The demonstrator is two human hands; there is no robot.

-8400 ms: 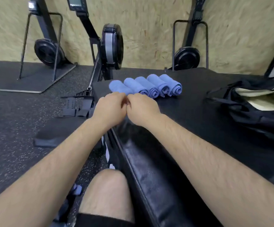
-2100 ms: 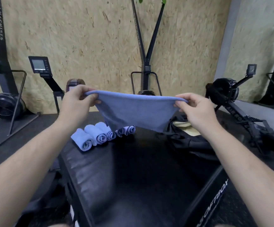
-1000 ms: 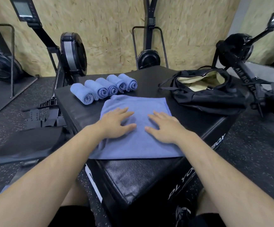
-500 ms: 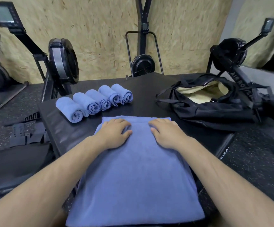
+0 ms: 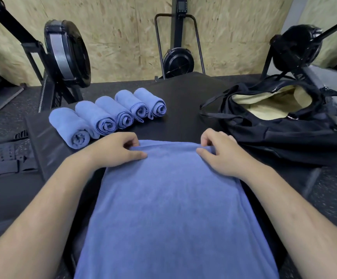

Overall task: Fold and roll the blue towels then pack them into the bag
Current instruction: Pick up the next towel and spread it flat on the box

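Observation:
A blue towel (image 5: pixel 173 208) lies flat and lengthwise on the black padded box (image 5: pixel 183 101), running from its middle down toward me. My left hand (image 5: pixel 115 152) pinches the towel's far left corner, thumb on top and fingers curled at the edge. At the far right corner my right hand (image 5: pixel 218 152) pinches it the same way. Several rolled blue towels (image 5: pixel 107 113) lie side by side in a row at the back left of the box. The black bag (image 5: pixel 284 121) sits open at the right, showing its pale lining.
Rowing machines stand around the box: a flywheel (image 5: pixel 67 55) at the back left, another (image 5: pixel 178 61) behind, a third (image 5: pixel 298 47) at the right. A black strap and footplate (image 5: pixel 10 158) lie on the rubber floor to the left. An OSB wall is behind.
My hands lay flat on the towel's far end half a second ago; now their fingers curl and pinch its far corners. The view has come closer over the towel.

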